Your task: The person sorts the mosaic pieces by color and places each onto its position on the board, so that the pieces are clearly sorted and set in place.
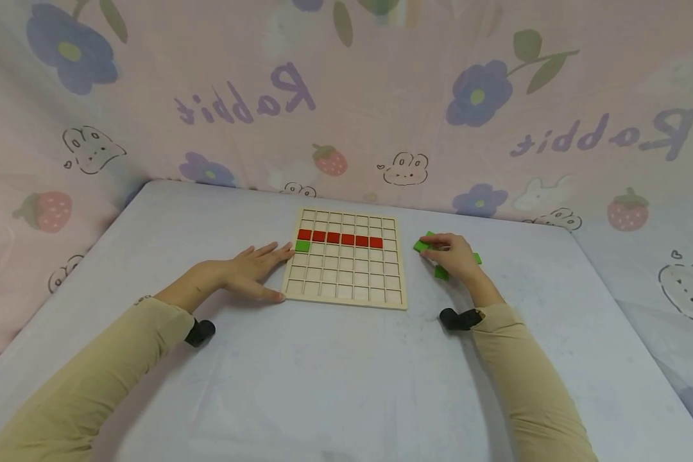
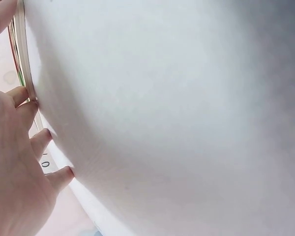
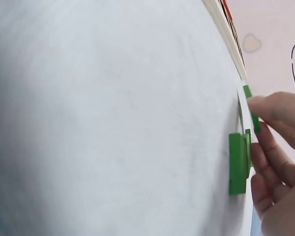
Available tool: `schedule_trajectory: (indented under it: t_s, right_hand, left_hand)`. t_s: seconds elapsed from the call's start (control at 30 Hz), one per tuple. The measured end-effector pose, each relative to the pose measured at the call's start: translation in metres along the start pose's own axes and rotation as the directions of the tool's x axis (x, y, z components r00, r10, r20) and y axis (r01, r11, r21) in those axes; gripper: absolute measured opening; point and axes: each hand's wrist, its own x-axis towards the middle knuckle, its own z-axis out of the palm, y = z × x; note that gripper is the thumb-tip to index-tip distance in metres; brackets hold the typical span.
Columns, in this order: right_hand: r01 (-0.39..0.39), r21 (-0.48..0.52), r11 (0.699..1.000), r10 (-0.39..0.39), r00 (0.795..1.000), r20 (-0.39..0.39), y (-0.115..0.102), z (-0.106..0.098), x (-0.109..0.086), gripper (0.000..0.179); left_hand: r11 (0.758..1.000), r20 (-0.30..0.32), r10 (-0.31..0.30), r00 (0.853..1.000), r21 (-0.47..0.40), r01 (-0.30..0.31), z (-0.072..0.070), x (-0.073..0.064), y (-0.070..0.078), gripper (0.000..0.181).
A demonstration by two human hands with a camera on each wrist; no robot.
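Note:
A square wooden grid board [image 1: 346, 303] lies flat on the table. One row holds several red square tiles [image 1: 333, 238], and a green tile [image 1: 303, 246] sits at the left end of the row below. My left hand [image 1: 253, 273] has its fingers spread, thumb and fingertips touching the board's left edge. To the right of the board, my right hand [image 1: 452, 255] pinches a green tile [image 3: 251, 105] between thumb and fingers, tilted a little off the table. Other green tiles [image 1: 441, 273] lie around and under that hand, some partly hidden by it.
The white-covered table [image 1: 335, 378] stretches toward me and to both sides. Behind it hangs a patterned cloth [image 1: 358, 115] with rabbits, flowers and strawberries. Black wrist cameras [image 1: 200, 333] sit at both sleeve cuffs.

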Motion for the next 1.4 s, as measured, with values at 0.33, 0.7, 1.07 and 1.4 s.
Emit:
schedule_trajectory:
  t_s: [0.33,0.7,1.07,1.4]
  right_hand:
    - [0.103,0.074,0.992,-0.104,0.995,0.001,-0.006,0.0,0.001,0.038]
    - [0.181,0.133,0.975,-0.179,0.984,-0.026,-0.018,0.006,0.001,0.035]
    - [0.243,0.171,0.955,-0.24,0.97,-0.038,-0.028,0.011,0.002,0.035]
    - [0.239,0.19,0.952,-0.237,0.971,-0.034,-0.069,0.013,-0.019,0.036]
  left_hand:
    - [1.0,0.001,0.0,1.0,0.004,0.0,-0.001,0.0,-0.001,0.094]
    - [1.0,0.002,-0.006,1.0,0.001,0.006,-0.001,0.0,0.0,0.094]
    - [1.0,0.0,-0.011,1.0,0.011,0.011,0.0,0.001,-0.002,0.094]
    - [1.0,0.001,0.0,1.0,0.008,0.0,0.001,0.001,-0.001,0.094]
